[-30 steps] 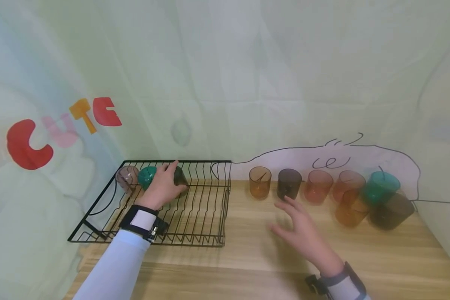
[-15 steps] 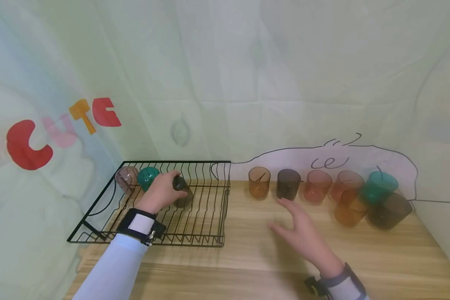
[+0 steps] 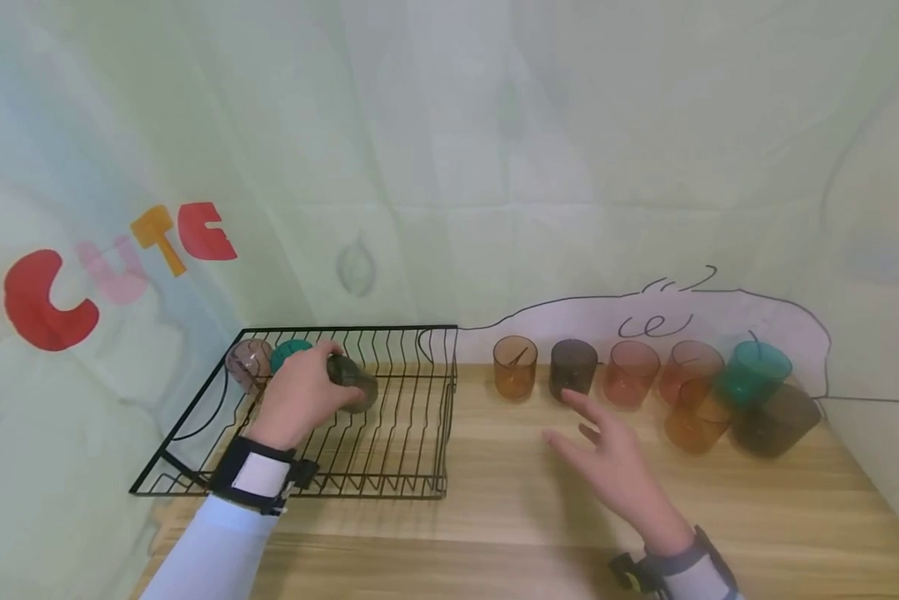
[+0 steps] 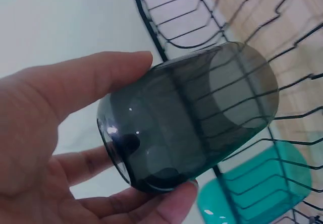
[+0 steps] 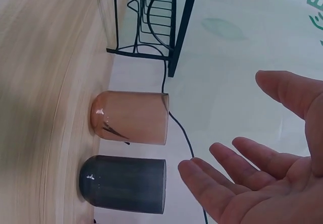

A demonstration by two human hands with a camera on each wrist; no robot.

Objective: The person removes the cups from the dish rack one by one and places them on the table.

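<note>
Pale green fabric hangs behind everything as a backdrop [image 3: 434,167], softly creased, with chunky CUTE lettering [image 3: 52,300] on the left and a thin-lined cartoon outline low on the right. Below that, the surface [image 3: 509,533] is light wood-look with long streaky grain.

So the left hand [image 3: 299,404] has a smoky gray cup [image 3: 355,385] gripped, thumb on one side and fingers on the other. It's smooth, glossy and see-through enough that the wires show right through it, and it's tilted over the black wire rack [image 3: 444,433]. Can't tell if it's touching the wires. The rack's all wavy thin rods inside a straight-edged frame, and at its back left corner it's holding a clear pinkish cup [image 3: 248,363] and a teal cup [image 3: 287,352], side by side.

Right hand [image 3: 617,458] has its fingers spread apart, just beside a dark gray cup [image 3: 573,360] standing on the surface. Same tumbler shape as its neighbors: straight walls, rounded bottom, open rim up. That back row also has an amber cup [image 3: 514,371], two coral cups [image 3: 631,375] and a green-blue cup [image 3: 758,367], with an orange cup [image 3: 695,425] and a brownish cup [image 3: 779,423] in front.
</note>
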